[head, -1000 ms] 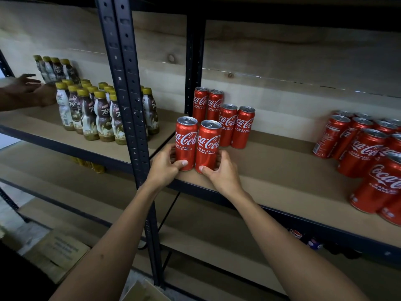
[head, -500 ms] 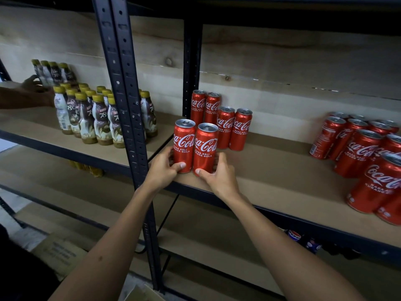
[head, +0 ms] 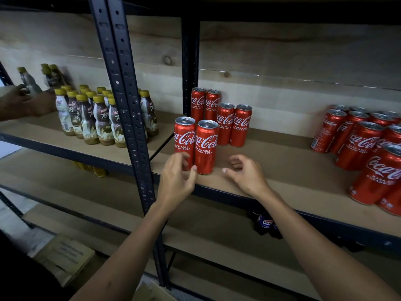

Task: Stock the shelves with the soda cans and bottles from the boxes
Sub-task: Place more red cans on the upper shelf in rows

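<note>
Standing at the front edge of the shelf board (head: 282, 170), two red cola cans sit upright and side by side, touching: the front-left can (head: 184, 140) and the front-right can (head: 206, 146), long axes vertical. Nearest the camera, the left hand (head: 176, 181) hangs at about seven o'clock from that pair, fingers loosely curled and holding nothing, its fingertips overlapping the foot of the front-left can so that contact cannot be told; the thumb tip lies just beside the base of the front-right can. The right hand (head: 246, 174) sits at about four o'clock from the pair, apart from both cans, fingers relaxed and half curled around nothing. The left hand is plainly the nearer to the cans, and any nudge backward, toward twelve o'clock, would likely fall to it. Behind the pair stand four more cola cans (head: 221, 118) in two steps, close to the wooden back wall (head: 282, 61). Out at three o'clock a larger cluster of cans (head: 364, 144) fills the right end of the board. At ten o'clock, past the dark upright post (head: 128, 105), coffee bottles (head: 95, 118) with gold caps stand in rows, and another person's hand (head: 23, 101) works among them
</note>
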